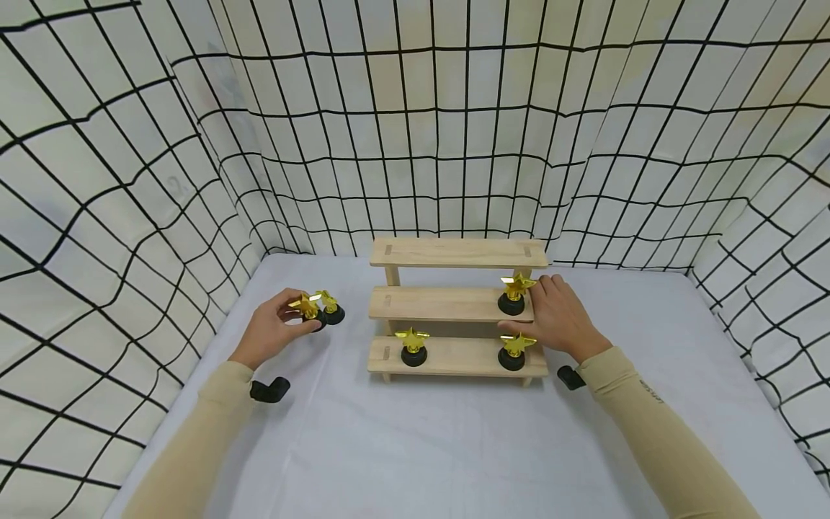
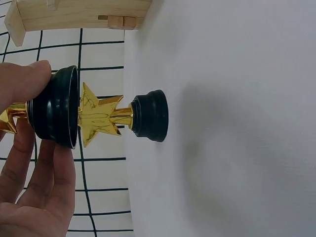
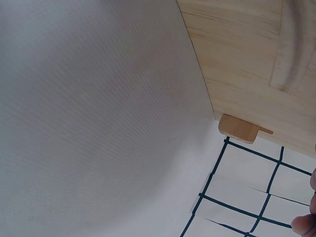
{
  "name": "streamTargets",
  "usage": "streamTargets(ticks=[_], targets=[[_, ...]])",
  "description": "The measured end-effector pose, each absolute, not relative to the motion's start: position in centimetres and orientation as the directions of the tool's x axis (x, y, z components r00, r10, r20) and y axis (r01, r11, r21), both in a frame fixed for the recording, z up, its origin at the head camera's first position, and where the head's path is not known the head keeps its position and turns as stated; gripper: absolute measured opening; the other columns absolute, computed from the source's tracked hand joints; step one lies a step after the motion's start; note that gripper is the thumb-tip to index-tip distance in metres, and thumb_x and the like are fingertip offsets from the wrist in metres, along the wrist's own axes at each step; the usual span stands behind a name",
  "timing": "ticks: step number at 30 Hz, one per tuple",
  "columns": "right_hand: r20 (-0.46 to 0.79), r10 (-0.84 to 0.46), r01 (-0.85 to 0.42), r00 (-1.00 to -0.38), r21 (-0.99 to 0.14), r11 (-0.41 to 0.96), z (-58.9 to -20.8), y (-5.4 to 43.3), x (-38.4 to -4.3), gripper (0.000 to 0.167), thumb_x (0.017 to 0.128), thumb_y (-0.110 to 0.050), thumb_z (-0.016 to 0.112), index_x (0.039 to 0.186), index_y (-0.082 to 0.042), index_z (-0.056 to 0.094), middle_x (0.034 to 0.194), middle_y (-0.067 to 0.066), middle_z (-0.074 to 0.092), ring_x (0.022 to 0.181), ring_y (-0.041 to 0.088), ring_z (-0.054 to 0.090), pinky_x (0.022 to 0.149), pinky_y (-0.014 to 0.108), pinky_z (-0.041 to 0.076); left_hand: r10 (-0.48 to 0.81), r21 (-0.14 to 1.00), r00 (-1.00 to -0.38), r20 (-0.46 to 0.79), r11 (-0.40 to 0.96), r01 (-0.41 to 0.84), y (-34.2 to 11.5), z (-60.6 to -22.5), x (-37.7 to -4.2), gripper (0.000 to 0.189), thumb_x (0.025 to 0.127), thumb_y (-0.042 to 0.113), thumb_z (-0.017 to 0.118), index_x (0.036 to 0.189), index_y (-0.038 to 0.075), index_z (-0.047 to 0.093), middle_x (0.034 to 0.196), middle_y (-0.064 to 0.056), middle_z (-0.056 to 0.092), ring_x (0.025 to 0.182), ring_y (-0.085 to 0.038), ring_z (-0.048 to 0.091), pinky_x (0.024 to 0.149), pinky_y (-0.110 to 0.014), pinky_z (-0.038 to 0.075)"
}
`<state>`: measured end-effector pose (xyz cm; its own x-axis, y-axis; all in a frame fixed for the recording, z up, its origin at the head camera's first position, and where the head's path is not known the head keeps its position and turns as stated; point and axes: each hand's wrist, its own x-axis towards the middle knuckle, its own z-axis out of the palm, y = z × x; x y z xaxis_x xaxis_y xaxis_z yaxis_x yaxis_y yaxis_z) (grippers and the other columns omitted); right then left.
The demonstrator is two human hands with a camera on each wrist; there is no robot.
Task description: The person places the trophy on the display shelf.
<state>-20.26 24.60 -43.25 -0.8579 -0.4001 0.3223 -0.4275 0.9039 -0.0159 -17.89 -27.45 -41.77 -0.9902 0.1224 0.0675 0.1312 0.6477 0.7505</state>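
Observation:
My left hand (image 1: 275, 324) pinches a small gold star trophy (image 1: 310, 308) by its black base, thumb on one side and fingers on the other. In the left wrist view the held trophy's base (image 2: 54, 111) hangs over the table. Just beyond it a second star trophy (image 1: 332, 308) stands upright on the cloth. At the right end of a three-step wooden display shelf (image 1: 460, 303), my right hand (image 1: 563, 317) grips the side, its thumb in front under the middle step. The right wrist view shows mostly shelf wood (image 3: 237, 59), with only some fingertips (image 3: 306, 222) at the edge.
One star trophy (image 1: 514, 294) stands at the right of the middle step. On the lowest step are two more, a left trophy (image 1: 413, 347) and a right trophy (image 1: 514, 352). Black wire grid (image 1: 463, 158) surrounds the white-clothed table (image 1: 415, 447).

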Motion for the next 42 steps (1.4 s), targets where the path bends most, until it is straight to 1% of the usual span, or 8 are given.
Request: streamTargets(ticks=[7, 12, 20, 29, 33, 36, 42], targets=[[0.329, -0.403, -0.430, -0.854, -0.007, 0.903, -43.3, 24.7, -20.3, 0.080, 0.074, -0.079, 0.071, 0.087, -0.002, 0.058, 0.079, 0.010, 0.051, 0.077, 0.026, 0.044, 0.071, 0.034, 0.036, 0.128, 0.746, -0.988, 0.087, 0.649, 0.150, -27.1, -40.8, -18.1, 0.055, 0.089, 0.027, 0.083, 0.134, 0.008, 0.058, 0.132, -0.017, 0.063, 0.123, -0.038, 0.065, 0.111, -0.053, 0.052], [0.331, -0.402, -0.429, -0.854, -0.010, 0.903, -43.4, 24.8, -20.3, 0.082, 0.075, -0.082, 0.069, 0.087, -0.002, 0.058, 0.079, 0.009, 0.051, 0.077, 0.026, 0.044, 0.071, 0.034, 0.035, 0.141, 0.731, -0.985, 0.098, 0.662, 0.167, -26.9, -40.3, -18.3, 0.057, 0.089, 0.029, 0.083, 0.135, 0.008, 0.057, 0.134, -0.017, 0.063, 0.122, -0.038, 0.066, 0.110, -0.053, 0.053], [0.332, -0.403, -0.432, -0.853, -0.013, 0.902, -43.3, 24.8, -20.3, 0.083, 0.075, -0.082, 0.067, 0.088, -0.001, 0.059, 0.079, 0.010, 0.052, 0.077, 0.026, 0.044, 0.071, 0.034, 0.036, 0.155, 0.722, -0.979, 0.129, 0.663, 0.200, -26.1, -39.5, -18.7, 0.055, 0.089, 0.026, 0.083, 0.134, 0.008, 0.058, 0.134, -0.017, 0.064, 0.121, -0.038, 0.066, 0.109, -0.053, 0.054], [0.339, -0.399, -0.430, -0.852, -0.018, 0.903, -43.3, 24.8, -20.3, 0.085, 0.075, -0.084, 0.066, 0.089, -0.001, 0.059, 0.080, 0.010, 0.053, 0.078, 0.027, 0.046, 0.072, 0.034, 0.037, 0.174, 0.720, -0.971, 0.165, 0.651, 0.239, -24.8, -38.6, -19.2, 0.051, 0.088, 0.023, 0.085, 0.130, 0.009, 0.060, 0.130, -0.013, 0.066, 0.120, -0.035, 0.068, 0.108, -0.049, 0.055], [0.339, -0.400, -0.430, -0.852, -0.018, 0.902, -43.3, 24.9, -20.3, 0.086, 0.075, -0.085, 0.064, 0.089, -0.001, 0.059, 0.080, 0.010, 0.052, 0.078, 0.026, 0.045, 0.072, 0.034, 0.037, 0.195, 0.718, -0.962, 0.190, 0.640, 0.271, -24.1, -38.3, -19.6, 0.050, 0.087, 0.021, 0.085, 0.128, 0.009, 0.060, 0.126, -0.013, 0.068, 0.117, -0.033, 0.069, 0.107, -0.044, 0.056], [0.338, -0.402, -0.432, -0.851, -0.014, 0.902, -43.3, 24.8, -20.3, 0.084, 0.075, -0.083, 0.066, 0.089, -0.001, 0.059, 0.080, 0.010, 0.052, 0.078, 0.027, 0.046, 0.072, 0.034, 0.037, 0.209, 0.718, -0.958, 0.196, 0.635, 0.285, -23.6, -38.1, -19.7, 0.050, 0.087, 0.020, 0.085, 0.128, 0.008, 0.061, 0.125, -0.013, 0.068, 0.116, -0.032, 0.069, 0.107, -0.044, 0.056], [0.330, -0.400, -0.429, -0.855, -0.017, 0.903, -43.3, 24.6, -20.3, 0.083, 0.074, -0.079, 0.072, 0.094, 0.001, 0.061, 0.083, 0.011, 0.054, 0.080, 0.027, 0.047, 0.073, 0.036, 0.038, 0.219, 0.725, -0.959, 0.180, 0.629, 0.280, -22.8, -37.4, -19.7, 0.050, 0.088, 0.021, 0.084, 0.129, 0.006, 0.060, 0.125, -0.015, 0.067, 0.118, -0.035, 0.067, 0.110, -0.049, 0.055]])
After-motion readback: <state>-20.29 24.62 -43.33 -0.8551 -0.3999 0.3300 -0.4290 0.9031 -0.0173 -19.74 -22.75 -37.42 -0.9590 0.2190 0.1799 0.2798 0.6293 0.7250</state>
